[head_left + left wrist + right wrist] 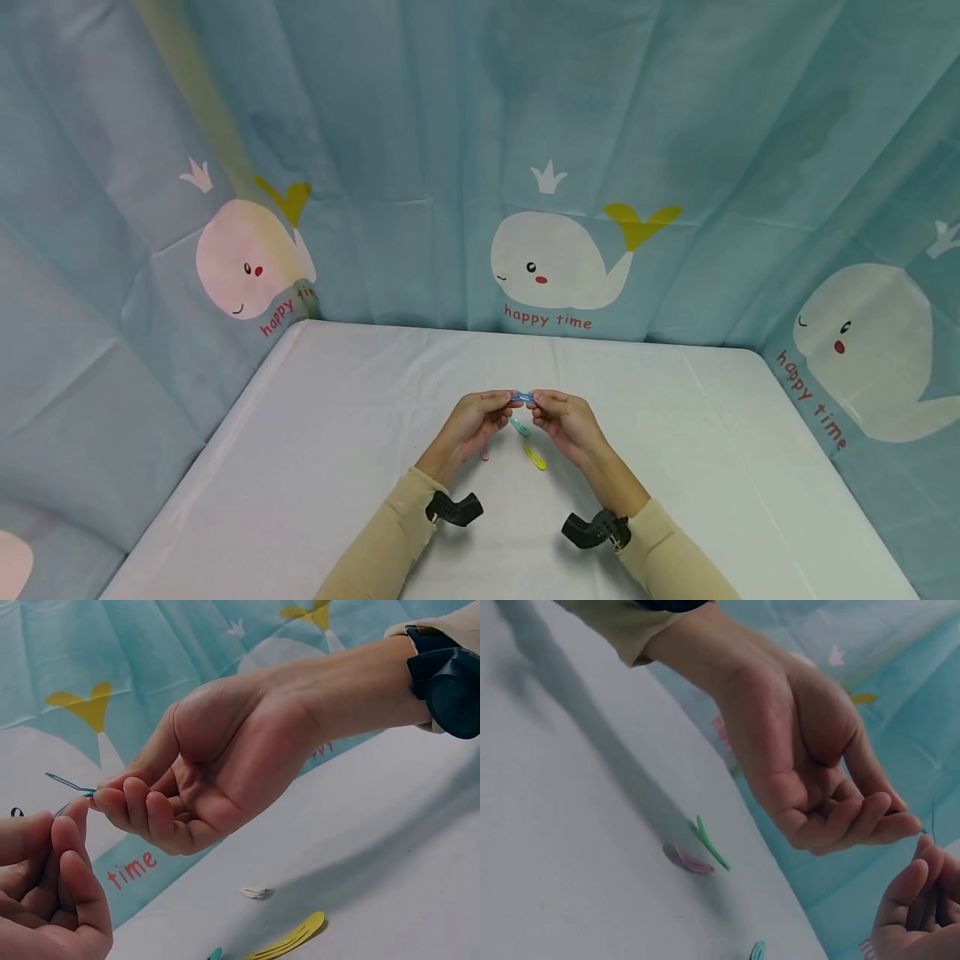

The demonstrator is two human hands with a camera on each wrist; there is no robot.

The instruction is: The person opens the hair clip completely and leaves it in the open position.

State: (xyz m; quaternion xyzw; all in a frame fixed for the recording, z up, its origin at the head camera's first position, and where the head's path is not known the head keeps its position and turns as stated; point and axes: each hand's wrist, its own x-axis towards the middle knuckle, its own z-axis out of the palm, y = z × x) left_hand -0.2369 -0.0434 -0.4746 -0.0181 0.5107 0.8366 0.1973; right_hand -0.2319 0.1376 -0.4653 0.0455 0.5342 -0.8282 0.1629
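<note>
Pinching a thin blue hair clip (522, 398), both hands meet.

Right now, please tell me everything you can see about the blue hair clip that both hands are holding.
The blue hair clip is small, thin and flat, and looks like painted metal. It is held in the air above the white table, pinched at one end by the left hand and at the other by the right hand. In the left wrist view it seems sprung open, two thin blades spreading apart. It touches only the fingertips; other clips lie on the table below it.
</note>
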